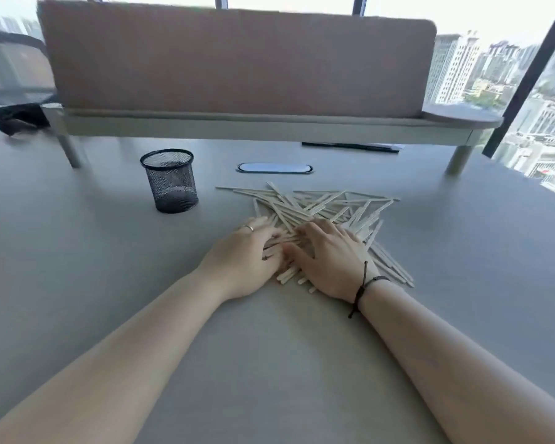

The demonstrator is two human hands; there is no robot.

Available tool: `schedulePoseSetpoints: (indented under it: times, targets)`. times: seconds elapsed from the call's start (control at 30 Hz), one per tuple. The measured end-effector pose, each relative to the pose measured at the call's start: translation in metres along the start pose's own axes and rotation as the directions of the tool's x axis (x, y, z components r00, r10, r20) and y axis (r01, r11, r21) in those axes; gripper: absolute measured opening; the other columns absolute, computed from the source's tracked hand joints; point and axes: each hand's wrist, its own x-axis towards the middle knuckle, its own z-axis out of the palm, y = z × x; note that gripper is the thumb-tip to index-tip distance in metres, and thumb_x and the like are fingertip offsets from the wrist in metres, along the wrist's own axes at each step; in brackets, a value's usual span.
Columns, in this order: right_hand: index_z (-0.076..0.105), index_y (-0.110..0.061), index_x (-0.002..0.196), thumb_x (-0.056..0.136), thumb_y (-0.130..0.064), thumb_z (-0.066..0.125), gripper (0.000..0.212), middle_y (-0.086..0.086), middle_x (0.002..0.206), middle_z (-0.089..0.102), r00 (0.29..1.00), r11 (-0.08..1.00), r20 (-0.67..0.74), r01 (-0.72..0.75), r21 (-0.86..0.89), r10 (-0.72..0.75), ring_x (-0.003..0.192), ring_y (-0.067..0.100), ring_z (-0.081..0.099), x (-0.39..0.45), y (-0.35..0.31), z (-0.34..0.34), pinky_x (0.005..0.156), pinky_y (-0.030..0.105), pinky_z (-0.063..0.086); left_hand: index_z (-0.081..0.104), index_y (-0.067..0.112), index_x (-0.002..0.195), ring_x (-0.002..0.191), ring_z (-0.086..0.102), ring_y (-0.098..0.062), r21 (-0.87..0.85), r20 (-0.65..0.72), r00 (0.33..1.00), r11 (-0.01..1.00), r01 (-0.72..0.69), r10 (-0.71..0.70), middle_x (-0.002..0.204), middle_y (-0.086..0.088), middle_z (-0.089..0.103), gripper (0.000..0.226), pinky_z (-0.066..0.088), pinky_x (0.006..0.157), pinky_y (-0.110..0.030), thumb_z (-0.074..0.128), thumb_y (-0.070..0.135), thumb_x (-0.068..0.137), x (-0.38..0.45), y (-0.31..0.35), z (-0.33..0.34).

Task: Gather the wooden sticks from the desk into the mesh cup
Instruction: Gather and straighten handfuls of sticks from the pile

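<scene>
A loose heap of several pale wooden sticks lies on the grey desk, right of centre. My left hand, with a ring on one finger, rests on the near left part of the heap with fingers spread flat. My right hand, a black cord round its wrist, presses down on the near middle of the heap, fingers fairly straight. Neither hand grips any stick. The black mesh cup stands upright and looks empty, to the left of the heap and a hand's width away from it.
A brown partition screen on a raised grey shelf runs across the back of the desk. An oval cable grommet sits behind the sticks. A dark flat object lies under the shelf. The desk's right edge meets windows.
</scene>
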Motion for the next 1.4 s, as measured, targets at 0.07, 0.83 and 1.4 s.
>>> schedulePoseSetpoints:
  times: [0.07,0.83,1.4]
  targets:
    - [0.053,-0.036,0.131,0.091,-0.072,0.037,0.056,-0.006,0.140,0.051,1.000,1.000,-0.001,0.009,-0.017,-0.009,0.130,0.019,0.047,-0.004,0.001,-0.002,0.110,0.037,0.031,0.055,0.028,0.139,0.144,0.040,-0.019,-0.007,-0.010,1.000,1.000,0.017,-0.017,0.158,-0.002,0.040,0.049,0.038,0.112,-0.036,0.060,0.046,0.094,-0.005,-0.003,-0.003]
    - [0.050,-0.038,0.134,0.085,-0.072,0.048,0.060,-0.012,0.141,0.047,0.998,0.993,0.039,0.050,0.111,-0.055,0.131,0.013,0.043,-0.016,0.006,-0.015,0.109,0.028,0.025,0.063,0.017,0.132,0.118,0.060,-0.012,-0.065,-0.084,0.993,0.994,-0.085,0.079,0.130,0.006,0.064,0.036,0.046,0.099,-0.025,0.065,0.023,0.096,-0.012,-0.002,-0.005]
    - [0.043,-0.039,0.140,0.086,-0.063,0.054,0.060,-0.016,0.146,0.041,0.993,0.985,0.027,0.107,0.137,-0.111,0.136,0.009,0.036,-0.013,-0.001,-0.013,0.115,0.026,0.018,0.049,0.014,0.138,0.113,0.057,-0.027,0.263,-0.018,0.998,0.963,-0.051,0.058,0.119,-0.004,0.062,0.046,0.053,0.087,-0.043,0.042,0.000,0.095,-0.004,0.006,-0.012]
